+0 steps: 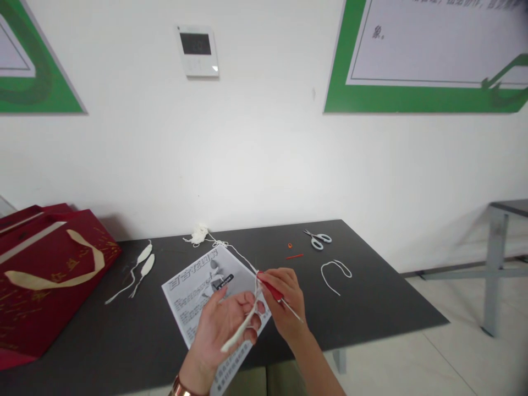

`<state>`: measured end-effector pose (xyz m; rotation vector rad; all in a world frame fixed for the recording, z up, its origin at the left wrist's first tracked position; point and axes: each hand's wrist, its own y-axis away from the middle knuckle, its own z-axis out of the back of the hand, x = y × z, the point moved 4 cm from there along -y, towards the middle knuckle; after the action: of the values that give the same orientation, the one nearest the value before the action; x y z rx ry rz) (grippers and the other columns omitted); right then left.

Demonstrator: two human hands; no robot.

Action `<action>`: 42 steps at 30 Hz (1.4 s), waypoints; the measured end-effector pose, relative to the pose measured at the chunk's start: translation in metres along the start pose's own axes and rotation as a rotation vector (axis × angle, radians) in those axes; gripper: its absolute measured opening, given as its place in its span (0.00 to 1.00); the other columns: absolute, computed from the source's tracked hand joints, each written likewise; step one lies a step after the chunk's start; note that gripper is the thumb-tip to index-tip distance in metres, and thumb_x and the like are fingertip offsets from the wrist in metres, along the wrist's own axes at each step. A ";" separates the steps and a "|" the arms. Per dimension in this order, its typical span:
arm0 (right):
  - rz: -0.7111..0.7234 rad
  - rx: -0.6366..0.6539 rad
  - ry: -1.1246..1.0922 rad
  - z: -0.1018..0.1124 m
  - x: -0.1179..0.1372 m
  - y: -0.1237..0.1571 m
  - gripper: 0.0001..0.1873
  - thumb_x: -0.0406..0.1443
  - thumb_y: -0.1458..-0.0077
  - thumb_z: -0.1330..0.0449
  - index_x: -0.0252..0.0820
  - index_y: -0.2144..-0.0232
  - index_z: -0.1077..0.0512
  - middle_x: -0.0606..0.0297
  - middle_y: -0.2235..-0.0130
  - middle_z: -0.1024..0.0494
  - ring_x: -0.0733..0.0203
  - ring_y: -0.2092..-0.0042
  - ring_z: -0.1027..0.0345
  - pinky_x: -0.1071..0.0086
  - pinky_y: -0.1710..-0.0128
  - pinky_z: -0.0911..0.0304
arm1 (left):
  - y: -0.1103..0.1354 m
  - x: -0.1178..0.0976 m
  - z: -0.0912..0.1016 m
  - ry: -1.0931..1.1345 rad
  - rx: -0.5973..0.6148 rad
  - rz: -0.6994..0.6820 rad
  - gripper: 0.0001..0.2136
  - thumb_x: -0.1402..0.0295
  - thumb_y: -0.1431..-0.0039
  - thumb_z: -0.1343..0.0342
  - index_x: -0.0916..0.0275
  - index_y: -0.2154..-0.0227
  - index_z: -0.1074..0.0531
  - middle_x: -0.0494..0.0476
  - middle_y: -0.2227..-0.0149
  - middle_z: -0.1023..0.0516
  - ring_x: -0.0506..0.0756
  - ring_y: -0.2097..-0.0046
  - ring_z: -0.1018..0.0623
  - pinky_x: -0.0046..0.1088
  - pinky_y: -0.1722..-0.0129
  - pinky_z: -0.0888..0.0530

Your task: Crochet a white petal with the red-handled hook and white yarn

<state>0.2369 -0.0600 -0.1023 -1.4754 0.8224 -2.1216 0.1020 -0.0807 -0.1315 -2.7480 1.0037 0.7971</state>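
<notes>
My left hand is closed on a narrow white crocheted piece that slants across its fingers. My right hand pinches a red-handled crochet hook, whose tip meets the top of the white piece. A white yarn strand runs from the hook back to a small white yarn bundle near the wall. Both hands hover over a printed instruction sheet lying on the dark table.
Two finished white leaf-shaped pieces lie left of the sheet. A red gift bag with a cream handle lies at the left. Scissors, a red needle, a small orange ring and a cut yarn loop lie at the right.
</notes>
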 end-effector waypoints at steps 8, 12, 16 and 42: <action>0.118 0.135 0.019 -0.003 -0.001 -0.005 0.14 0.32 0.45 0.42 0.52 0.57 0.26 0.63 0.64 0.22 0.55 0.58 0.34 0.54 0.52 0.40 | -0.007 0.003 -0.002 -0.450 -0.124 0.045 0.19 0.76 0.50 0.46 0.61 0.53 0.35 0.58 0.70 0.22 0.53 0.81 0.24 0.22 0.85 0.31; 0.080 0.157 -0.026 -0.005 -0.010 -0.009 0.13 0.33 0.43 0.44 0.50 0.58 0.26 0.61 0.64 0.22 0.55 0.60 0.34 0.58 0.58 0.37 | -0.007 -0.002 0.002 -0.624 -0.153 0.068 0.16 0.68 0.44 0.47 0.64 0.53 0.33 0.66 0.58 0.23 0.56 0.75 0.21 0.26 0.82 0.28; 0.048 0.164 -0.017 -0.007 -0.016 -0.011 0.11 0.34 0.43 0.44 0.48 0.59 0.25 0.60 0.64 0.22 0.55 0.60 0.34 0.60 0.59 0.37 | -0.003 -0.005 0.001 -0.732 -0.179 -0.021 0.23 0.65 0.44 0.45 0.64 0.46 0.39 0.68 0.56 0.24 0.55 0.74 0.20 0.25 0.79 0.29; -0.350 -0.166 -0.549 0.024 0.004 -0.003 0.13 0.38 0.40 0.49 0.45 0.69 0.25 0.61 0.61 0.25 0.56 0.56 0.33 0.61 0.56 0.39 | 0.010 -0.011 -0.013 -0.923 -0.536 -0.366 0.12 0.65 0.50 0.41 0.62 0.64 0.34 0.59 0.65 0.19 0.47 0.86 0.29 0.19 0.90 0.41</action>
<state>0.2578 -0.0659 -0.0918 -2.2856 0.5691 -1.7402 0.0944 -0.0853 -0.1137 -2.2561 0.0987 2.1658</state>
